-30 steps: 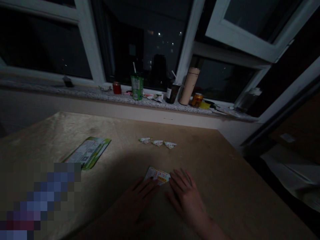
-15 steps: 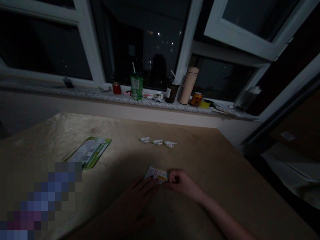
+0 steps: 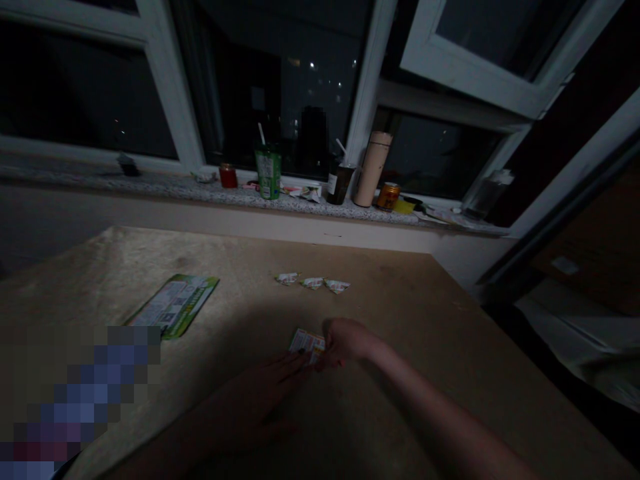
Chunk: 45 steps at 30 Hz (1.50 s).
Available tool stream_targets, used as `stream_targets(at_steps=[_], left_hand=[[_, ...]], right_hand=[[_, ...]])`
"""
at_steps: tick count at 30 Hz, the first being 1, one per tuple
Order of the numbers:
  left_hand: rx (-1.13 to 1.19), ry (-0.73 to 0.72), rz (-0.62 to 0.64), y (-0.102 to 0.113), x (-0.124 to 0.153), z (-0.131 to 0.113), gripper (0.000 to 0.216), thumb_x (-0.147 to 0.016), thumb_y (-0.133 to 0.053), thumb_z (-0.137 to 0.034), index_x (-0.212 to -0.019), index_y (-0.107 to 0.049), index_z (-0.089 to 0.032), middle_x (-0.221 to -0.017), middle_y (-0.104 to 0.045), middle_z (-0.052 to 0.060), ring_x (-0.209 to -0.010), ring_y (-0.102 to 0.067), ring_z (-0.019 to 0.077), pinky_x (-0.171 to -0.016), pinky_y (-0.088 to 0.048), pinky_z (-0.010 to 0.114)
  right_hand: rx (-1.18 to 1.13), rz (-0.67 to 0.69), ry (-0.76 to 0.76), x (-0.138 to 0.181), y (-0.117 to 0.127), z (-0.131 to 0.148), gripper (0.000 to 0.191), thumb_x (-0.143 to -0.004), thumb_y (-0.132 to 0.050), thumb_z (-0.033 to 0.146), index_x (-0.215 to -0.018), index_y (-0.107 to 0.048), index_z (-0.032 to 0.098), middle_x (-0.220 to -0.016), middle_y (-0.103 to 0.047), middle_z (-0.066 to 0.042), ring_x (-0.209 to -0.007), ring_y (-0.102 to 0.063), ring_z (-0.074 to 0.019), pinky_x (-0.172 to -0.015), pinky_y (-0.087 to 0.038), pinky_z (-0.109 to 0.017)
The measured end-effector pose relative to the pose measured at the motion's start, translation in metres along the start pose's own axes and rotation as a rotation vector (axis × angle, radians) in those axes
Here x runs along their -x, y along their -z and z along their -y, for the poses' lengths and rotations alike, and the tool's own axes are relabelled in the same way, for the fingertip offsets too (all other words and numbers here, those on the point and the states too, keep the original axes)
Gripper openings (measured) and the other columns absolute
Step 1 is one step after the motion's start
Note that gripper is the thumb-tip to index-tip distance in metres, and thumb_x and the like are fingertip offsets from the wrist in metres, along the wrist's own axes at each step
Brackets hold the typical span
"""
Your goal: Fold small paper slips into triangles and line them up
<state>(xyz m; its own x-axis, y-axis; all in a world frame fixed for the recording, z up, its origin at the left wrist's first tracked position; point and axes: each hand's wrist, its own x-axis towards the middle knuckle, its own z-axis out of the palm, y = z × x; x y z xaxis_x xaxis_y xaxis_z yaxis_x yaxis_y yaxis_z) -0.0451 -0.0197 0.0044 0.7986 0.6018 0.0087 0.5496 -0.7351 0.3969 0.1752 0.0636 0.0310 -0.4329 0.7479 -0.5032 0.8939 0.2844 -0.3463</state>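
Right hand (image 3: 345, 340) is now covering more of the printed packet (image 3: 305, 341), which is lying on the table (image 3: 400, 300); fingers are curling, grip impossible to tell. Left hand (image 3: 267, 381) is resting outstretched fingers there. Green cup (image 3: 269, 175) and dark cup (image 3: 341, 184) are holding straws (image 3: 261, 134), contents escaping view.

Our left hand (image 3: 270, 385) is flat, palm down, fingers stretched forward, thumb spread aside, its forearm (image 3: 200, 427) in shadow. Our right hand (image 3: 346, 341) curls inward, fingertips close to the left's, both hands well short of the worktop's (image 3: 395, 287) far edge.
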Motion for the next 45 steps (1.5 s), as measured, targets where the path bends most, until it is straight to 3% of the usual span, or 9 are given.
stream_targets(at_steps=[2, 6, 10, 18, 26, 31, 38, 41, 45], left_hand=[[-0.004, 0.003, 0.006, 0.000, 0.000, 0.002, 0.066, -0.089, -0.047, -0.052, -0.146, -0.021, -0.030, -0.150, -0.026, 0.005, -0.132, -0.032, 0.0299, -0.107, -0.030, 0.044], [-0.010, 0.007, -0.018, -0.001, 0.000, 0.003, 0.061, -0.090, -0.046, -0.051, -0.144, -0.028, -0.029, -0.149, -0.029, 0.005, -0.130, -0.036, 0.0302, -0.106, -0.031, 0.043], [-0.019, 0.002, -0.036, -0.002, 0.000, 0.004, 0.059, -0.090, -0.048, -0.050, -0.142, -0.032, -0.028, -0.148, -0.031, 0.007, -0.130, -0.037, 0.0306, -0.105, -0.032, 0.043], [-0.048, 0.024, 0.000, -0.001, -0.003, -0.001, 0.061, -0.088, -0.051, -0.045, -0.143, -0.031, -0.025, -0.150, -0.027, 0.008, -0.133, -0.030, 0.0297, -0.107, -0.029, 0.046], [-0.028, 0.010, -0.028, -0.007, -0.006, 0.001, 0.059, -0.088, -0.051, -0.042, -0.142, -0.032, -0.027, -0.149, -0.028, 0.006, -0.133, -0.030, 0.0288, -0.108, -0.026, 0.045], [-0.035, 0.010, -0.024, -0.003, -0.007, -0.003, 0.059, -0.090, -0.048, -0.041, -0.144, -0.028, -0.027, -0.147, -0.033, 0.005, -0.133, -0.032, 0.0274, -0.108, -0.026, 0.045], [-0.030, 0.001, -0.031, -0.003, -0.006, -0.003, 0.059, -0.090, -0.048, -0.040, -0.144, -0.027, -0.026, -0.146, -0.034, 0.006, -0.132, -0.033, 0.0275, -0.108, -0.028, 0.045], [-0.031, 0.013, -0.031, -0.002, -0.006, -0.005, 0.061, -0.089, -0.049, -0.042, -0.144, -0.029, -0.025, -0.145, -0.036, 0.007, -0.132, -0.033, 0.0286, -0.108, -0.028, 0.045], [-0.031, 0.012, -0.024, -0.001, -0.006, -0.006, 0.061, -0.089, -0.050, -0.042, -0.143, -0.030, -0.023, -0.145, -0.036, 0.008, -0.133, -0.031, 0.0282, -0.109, -0.026, 0.044]], right_hand=[[-0.014, 0.033, 0.009, -0.002, 0.002, 0.000, 0.031, -0.065, -0.071, 0.048, -0.063, -0.070, 0.017, -0.056, -0.064, 0.002, -0.054, -0.058, -0.0097, -0.045, -0.034, -0.016], [-0.048, 0.248, 0.019, -0.016, 0.005, -0.001, 0.030, -0.073, -0.066, 0.041, -0.065, -0.069, 0.012, -0.060, -0.065, -0.001, -0.052, -0.057, -0.0091, -0.047, -0.040, -0.015], [-0.036, 0.315, -0.005, -0.028, 0.004, 0.003, 0.031, -0.070, -0.069, 0.038, -0.057, -0.065, 0.010, -0.054, -0.063, -0.002, -0.048, -0.058, -0.0100, -0.049, -0.044, -0.018], [-0.005, 0.231, 0.086, -0.016, 0.009, 0.000, 0.034, -0.073, -0.063, 0.044, -0.059, -0.066, 0.012, -0.058, -0.066, -0.002, -0.050, -0.059, -0.0112, -0.047, -0.042, -0.019], [0.000, 0.208, 0.044, -0.023, 0.004, -0.001, 0.033, -0.068, -0.068, 0.042, -0.053, -0.063, 0.013, -0.050, -0.062, -0.001, -0.047, -0.059, -0.0135, -0.049, -0.044, -0.022], [-0.120, 0.202, 0.098, -0.022, 0.001, -0.013, 0.031, -0.069, -0.068, 0.043, -0.060, -0.064, 0.015, -0.054, -0.061, 0.003, -0.047, -0.056, -0.0080, -0.047, -0.043, -0.016], [-0.127, 0.079, 0.123, -0.021, 0.000, -0.022, 0.033, -0.064, -0.071, 0.046, -0.060, -0.067, 0.013, -0.046, -0.053, 0.004, -0.044, -0.049, -0.0077, -0.041, -0.033, -0.016], [-0.142, 0.123, 0.190, -0.020, 0.004, -0.027, 0.028, -0.065, -0.071, 0.041, -0.066, -0.071, 0.013, -0.048, -0.053, 0.006, -0.047, -0.048, -0.0069, -0.044, -0.033, -0.015], [-0.106, 0.093, 0.147, -0.022, 0.009, -0.028, 0.032, -0.060, -0.074, 0.043, -0.063, -0.071, 0.011, -0.048, -0.053, 0.005, -0.047, -0.046, -0.0076, -0.042, -0.030, -0.017]])
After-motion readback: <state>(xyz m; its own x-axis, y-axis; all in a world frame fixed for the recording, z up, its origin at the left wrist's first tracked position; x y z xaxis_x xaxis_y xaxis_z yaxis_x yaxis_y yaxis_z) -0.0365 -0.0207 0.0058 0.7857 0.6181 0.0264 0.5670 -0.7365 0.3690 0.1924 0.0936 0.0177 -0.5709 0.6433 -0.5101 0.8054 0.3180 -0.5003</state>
